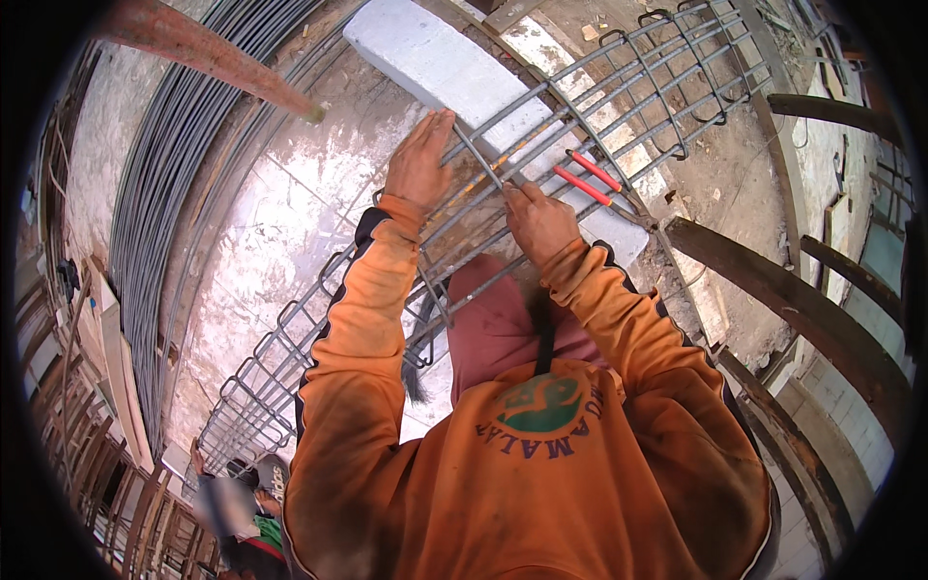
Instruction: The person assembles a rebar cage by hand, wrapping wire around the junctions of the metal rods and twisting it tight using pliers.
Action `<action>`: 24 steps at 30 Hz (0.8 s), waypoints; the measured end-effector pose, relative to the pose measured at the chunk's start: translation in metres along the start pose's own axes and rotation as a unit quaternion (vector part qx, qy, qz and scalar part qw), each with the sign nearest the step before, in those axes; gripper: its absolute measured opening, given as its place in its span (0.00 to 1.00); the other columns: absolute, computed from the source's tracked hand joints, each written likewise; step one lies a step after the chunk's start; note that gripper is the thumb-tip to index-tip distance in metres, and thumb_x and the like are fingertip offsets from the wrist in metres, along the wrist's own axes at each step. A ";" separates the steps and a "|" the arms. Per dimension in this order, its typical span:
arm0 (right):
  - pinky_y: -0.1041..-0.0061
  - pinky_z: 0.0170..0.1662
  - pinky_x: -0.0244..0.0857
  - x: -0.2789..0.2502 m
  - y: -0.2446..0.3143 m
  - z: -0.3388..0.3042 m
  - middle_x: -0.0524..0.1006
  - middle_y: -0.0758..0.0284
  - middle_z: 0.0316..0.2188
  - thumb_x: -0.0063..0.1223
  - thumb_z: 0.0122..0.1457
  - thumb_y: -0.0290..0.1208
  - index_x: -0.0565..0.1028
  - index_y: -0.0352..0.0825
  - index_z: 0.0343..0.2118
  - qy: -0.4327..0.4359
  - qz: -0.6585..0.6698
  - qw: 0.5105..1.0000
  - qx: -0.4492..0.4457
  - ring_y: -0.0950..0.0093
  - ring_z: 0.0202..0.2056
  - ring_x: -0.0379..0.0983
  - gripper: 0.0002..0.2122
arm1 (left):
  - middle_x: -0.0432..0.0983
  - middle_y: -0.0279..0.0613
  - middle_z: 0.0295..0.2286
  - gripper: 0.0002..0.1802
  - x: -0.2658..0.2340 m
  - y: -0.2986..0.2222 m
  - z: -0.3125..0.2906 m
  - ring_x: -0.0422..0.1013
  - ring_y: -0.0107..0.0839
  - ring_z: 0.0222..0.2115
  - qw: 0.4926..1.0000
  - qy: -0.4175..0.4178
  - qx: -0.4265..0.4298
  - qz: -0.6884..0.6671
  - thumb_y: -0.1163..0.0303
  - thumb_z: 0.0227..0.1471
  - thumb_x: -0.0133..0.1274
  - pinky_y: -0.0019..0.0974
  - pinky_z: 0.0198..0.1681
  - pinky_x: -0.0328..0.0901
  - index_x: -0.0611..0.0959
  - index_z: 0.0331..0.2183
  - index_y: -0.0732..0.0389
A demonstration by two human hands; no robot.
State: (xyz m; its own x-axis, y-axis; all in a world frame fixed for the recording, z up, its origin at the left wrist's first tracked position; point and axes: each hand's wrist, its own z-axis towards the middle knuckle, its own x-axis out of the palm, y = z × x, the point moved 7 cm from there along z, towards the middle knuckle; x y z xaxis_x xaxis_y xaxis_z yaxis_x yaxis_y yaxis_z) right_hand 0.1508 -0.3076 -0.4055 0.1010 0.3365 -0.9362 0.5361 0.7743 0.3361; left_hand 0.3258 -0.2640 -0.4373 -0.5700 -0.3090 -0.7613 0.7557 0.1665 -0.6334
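Observation:
A long steel rebar cage (677, 72) runs diagonally beneath both arms. My left hand (421, 159) rests on it, fingers stretched out and close together, their tips at the upper end of a thin crosswise stirrup bar (476, 152). At that bar's lower end, my right hand (541, 222) has its fingers closed, pinching the bar. Along the cage between the hands lies a yellow strip (474, 182) like a measuring tape. Just right of my right hand, red-handled pliers (592, 182) lie across the bars. A pale block (435, 68) supports the cage.
A large coil of steel rods (169, 193) curves along the left. A rusty pole (213, 63) slants in above. Dark curved timbers (793, 300) stand at the right. A bundle of thin black wire (416, 372) hangs beside my left arm. Another person (242, 512) is at lower left.

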 end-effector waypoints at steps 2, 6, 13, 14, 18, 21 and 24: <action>0.68 0.29 0.72 0.005 -0.005 -0.002 0.73 0.64 0.32 0.51 0.55 0.30 0.74 0.37 0.43 0.012 0.014 1.000 -0.005 0.65 0.27 0.76 0.12 | 0.69 0.51 0.51 0.38 -0.001 -0.002 0.000 0.66 0.46 0.52 1.000 -0.005 -0.012 0.004 0.79 0.36 0.56 0.40 0.54 0.63 0.69 0.54 0.61; 0.70 0.28 0.71 -0.002 -0.003 -0.005 0.70 0.66 0.27 0.48 0.56 0.28 0.75 0.36 0.40 -0.016 0.019 0.999 -0.026 0.68 0.25 0.76 0.10 | 0.72 0.50 0.47 0.34 0.000 -0.004 -0.001 0.71 0.45 0.46 0.998 0.003 -0.063 0.008 0.78 0.36 0.57 0.40 0.48 0.68 0.73 0.51 0.61; 0.66 0.29 0.71 -0.005 -0.016 -0.029 0.70 0.64 0.32 0.50 0.58 0.35 0.72 0.38 0.49 -0.013 0.101 0.994 0.039 0.65 0.27 0.76 0.16 | 0.72 0.51 0.47 0.34 0.008 0.001 -0.003 0.71 0.48 0.45 0.995 0.003 -0.103 0.007 0.73 0.39 0.59 0.42 0.47 0.68 0.72 0.52 0.61; 0.65 0.30 0.71 -0.018 -0.018 -0.040 0.70 0.64 0.33 0.50 0.58 0.36 0.71 0.38 0.49 -0.008 0.132 0.989 0.059 0.64 0.28 0.76 0.16 | 0.71 0.51 0.48 0.34 0.007 -0.001 -0.006 0.70 0.50 0.46 0.995 0.002 -0.102 0.021 0.72 0.40 0.59 0.43 0.47 0.67 0.71 0.53 0.61; 0.63 0.33 0.68 -0.065 -0.043 -0.103 0.73 0.57 0.32 0.48 0.61 0.41 0.70 0.36 0.46 -0.050 0.272 0.951 0.136 0.54 0.30 0.74 0.16 | 0.72 0.55 0.46 0.30 -0.012 -0.035 -0.028 0.70 0.50 0.46 0.993 -0.055 -0.051 0.087 0.72 0.45 0.57 0.42 0.50 0.65 0.71 0.51 0.67; 0.62 0.36 0.67 -0.066 -0.071 -0.155 0.74 0.53 0.27 0.44 0.63 0.41 0.70 0.32 0.41 0.084 0.399 0.874 0.265 0.51 0.32 0.73 0.15 | 0.73 0.53 0.46 0.23 -0.015 -0.090 -0.078 0.70 0.37 0.48 0.951 -0.066 -0.242 -0.181 0.74 0.53 0.53 0.36 0.51 0.63 0.72 0.51 0.70; 0.60 0.37 0.65 -0.048 -0.045 -0.179 0.73 0.51 0.23 0.40 0.65 0.41 0.69 0.30 0.36 0.192 0.409 0.858 0.246 0.51 0.32 0.72 0.16 | 0.74 0.51 0.45 0.25 0.022 -0.171 -0.131 0.70 0.36 0.47 0.823 -0.040 -0.330 -0.460 0.69 0.58 0.51 0.36 0.52 0.62 0.68 0.54 0.70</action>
State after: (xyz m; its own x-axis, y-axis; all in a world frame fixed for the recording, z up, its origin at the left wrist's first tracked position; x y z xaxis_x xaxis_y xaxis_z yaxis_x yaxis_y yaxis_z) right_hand -0.0277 -0.2625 -0.3572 0.3794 0.8838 -0.2740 0.7161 -0.0930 0.6918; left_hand 0.1419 -0.1770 -0.3637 -0.7598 -0.6454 0.0779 -0.3398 0.2921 -0.8940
